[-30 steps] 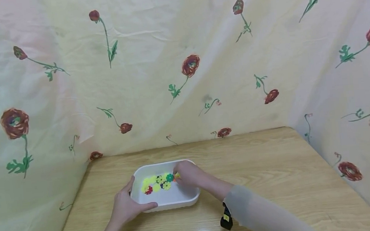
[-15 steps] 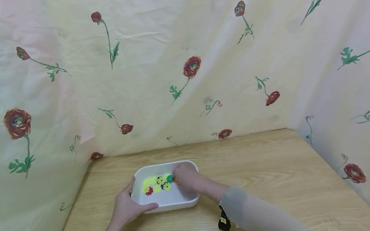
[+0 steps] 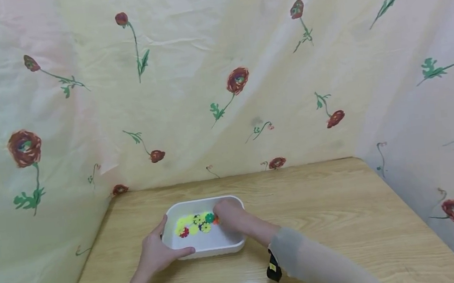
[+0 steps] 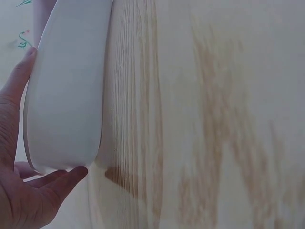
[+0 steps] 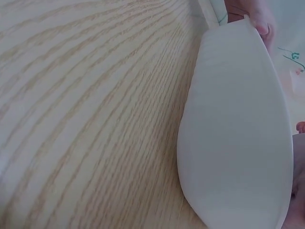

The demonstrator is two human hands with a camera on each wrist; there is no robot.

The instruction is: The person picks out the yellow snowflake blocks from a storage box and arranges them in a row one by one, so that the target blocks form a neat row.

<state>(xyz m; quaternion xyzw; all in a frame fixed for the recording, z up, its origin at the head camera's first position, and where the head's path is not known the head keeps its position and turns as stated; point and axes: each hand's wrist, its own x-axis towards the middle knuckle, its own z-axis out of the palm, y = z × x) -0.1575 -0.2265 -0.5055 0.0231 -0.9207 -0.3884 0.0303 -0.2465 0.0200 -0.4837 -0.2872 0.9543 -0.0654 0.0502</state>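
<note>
A white plastic tub point(image 3: 204, 241) stands on the table with several flower-shaped plastic discs inside. My left hand point(image 3: 155, 248) grips its left end, thumb along the near rim and fingers round the outside. In the left wrist view, that hand point(image 4: 28, 191) spans the tub's outer wall point(image 4: 69, 90). My right hand point(image 3: 229, 214) reaches down into the tub's right half with fingers bent. An orange disc point(image 3: 216, 220) shows right at its fingers; I cannot tell whether they pinch it. Nearby lie a green disc point(image 3: 210, 218), a red disc point(image 3: 184, 232) and yellow discs point(image 3: 205, 227).
The wood-grain table point(image 3: 320, 214) extends around the tub, with more of its surface to the right. A flower-printed cloth point(image 3: 187, 72) hangs behind and at both sides. A black wrist device point(image 3: 273, 269) hangs beneath the right sleeve point(image 3: 316, 256).
My right hand has sunk slightly lower into the tub, and the yellow disc seen by its fingers is now covered. My left hand keeps its grip. The head view has shifted slightly.
</note>
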